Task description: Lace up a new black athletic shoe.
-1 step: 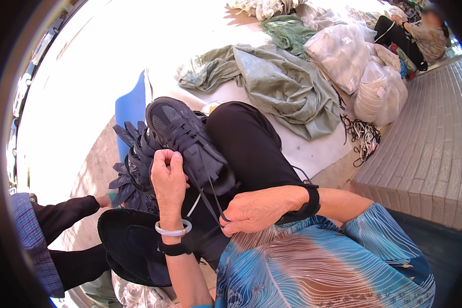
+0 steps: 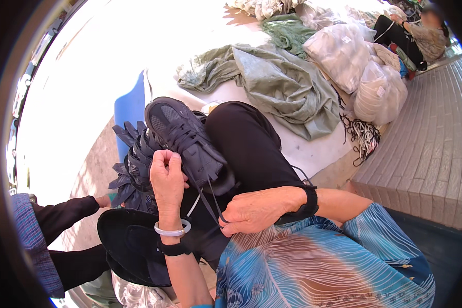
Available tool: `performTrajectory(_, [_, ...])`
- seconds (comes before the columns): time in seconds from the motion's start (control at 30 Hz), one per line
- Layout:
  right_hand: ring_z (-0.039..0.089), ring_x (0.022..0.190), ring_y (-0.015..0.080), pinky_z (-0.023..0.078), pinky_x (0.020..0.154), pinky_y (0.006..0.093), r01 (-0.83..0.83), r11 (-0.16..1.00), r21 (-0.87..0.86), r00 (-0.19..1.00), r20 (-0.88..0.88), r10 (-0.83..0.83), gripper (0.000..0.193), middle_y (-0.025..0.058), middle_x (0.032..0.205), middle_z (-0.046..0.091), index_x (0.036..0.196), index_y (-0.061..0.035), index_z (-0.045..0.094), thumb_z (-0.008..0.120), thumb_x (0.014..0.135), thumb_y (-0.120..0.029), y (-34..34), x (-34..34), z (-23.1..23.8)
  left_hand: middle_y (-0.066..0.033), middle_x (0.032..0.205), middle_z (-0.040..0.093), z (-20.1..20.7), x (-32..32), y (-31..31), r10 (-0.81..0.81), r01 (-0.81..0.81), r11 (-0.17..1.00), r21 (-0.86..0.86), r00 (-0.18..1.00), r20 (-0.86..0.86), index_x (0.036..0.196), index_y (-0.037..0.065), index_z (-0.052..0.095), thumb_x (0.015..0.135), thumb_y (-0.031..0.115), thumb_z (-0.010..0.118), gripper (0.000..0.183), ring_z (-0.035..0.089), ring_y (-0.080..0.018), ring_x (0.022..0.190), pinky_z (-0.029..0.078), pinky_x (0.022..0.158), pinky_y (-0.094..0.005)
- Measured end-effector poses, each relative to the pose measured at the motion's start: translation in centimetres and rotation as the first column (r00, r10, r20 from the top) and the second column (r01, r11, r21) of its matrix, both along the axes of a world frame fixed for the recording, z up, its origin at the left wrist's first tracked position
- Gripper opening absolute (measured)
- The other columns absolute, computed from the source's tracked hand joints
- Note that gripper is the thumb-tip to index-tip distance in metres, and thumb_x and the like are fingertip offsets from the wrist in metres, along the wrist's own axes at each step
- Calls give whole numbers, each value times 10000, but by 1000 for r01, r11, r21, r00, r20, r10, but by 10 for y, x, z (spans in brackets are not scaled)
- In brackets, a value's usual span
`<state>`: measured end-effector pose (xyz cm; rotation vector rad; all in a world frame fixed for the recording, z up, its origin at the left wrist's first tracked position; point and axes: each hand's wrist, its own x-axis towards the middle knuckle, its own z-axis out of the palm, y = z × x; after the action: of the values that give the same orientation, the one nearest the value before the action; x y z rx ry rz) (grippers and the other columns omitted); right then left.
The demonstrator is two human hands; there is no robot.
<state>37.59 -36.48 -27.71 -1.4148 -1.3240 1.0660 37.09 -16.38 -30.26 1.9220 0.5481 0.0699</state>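
A dark grey sneaker [image 2: 182,131] with a mesh toe rests against my bent knee, its toe pointing away from me. Flat dark shoelaces [image 2: 210,197] run from its collar end down to my right hand [image 2: 256,210], which pinches them between thumb and fingers. At the shoe's left side is my left hand [image 2: 168,174], its thumb and fingers pressed together; what they grip, if anything, is hidden. To the left of the shoe stands a stack of dark strap-like pieces [image 2: 131,151]. Black rounded pads [image 2: 131,241] lie beside my left wrist.
Ahead lie a grey-green cloth sheet [image 2: 287,82] and stuffed clear plastic bags [image 2: 339,56]. A bundle of black and white laces [image 2: 364,141] sits by the tiled ledge [image 2: 421,149]. Another person's arm [image 2: 72,208] reaches in at left; a person [image 2: 421,41] sits far right.
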Motion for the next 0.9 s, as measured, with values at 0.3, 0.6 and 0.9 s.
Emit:
performTrajectory(0.3, [539, 595, 234, 454, 603, 349, -123, 971, -205, 906, -423, 26, 286, 124, 655, 580, 869, 7, 666, 498, 915, -219, -10, 20, 25, -23, 650, 521, 2, 0, 0, 71, -71, 993, -96, 997, 2, 877, 20, 527, 907, 142, 553, 128, 496, -65, 446, 411, 370, -217])
performTrajectory(0.6, [539, 684, 353, 452, 653, 397, 46, 993, -107, 981, -182, -65, 294, 187, 721, 562, 838, 33, 587, 473, 950, -214, -4, -5, 9, -12, 740, 534, 18, -22, -16, 91, -90, 996, -24, 992, 88, 1016, 27, 573, 940, 210, 577, 198, 483, -60, 535, 419, 453, -209])
performTrajectory(0.9, [606, 692, 352, 485, 585, 423, -53, 997, 62, 957, 289, 33, 162, 176, 711, 553, 840, 60, 563, 529, 861, -97, 19, -23, 2, -43, 665, 530, 31, -37, -24, -111, 101, 974, 203, 993, 37, 1120, 14, 592, 894, 359, 655, 417, 496, -126, 596, 414, 562, -287])
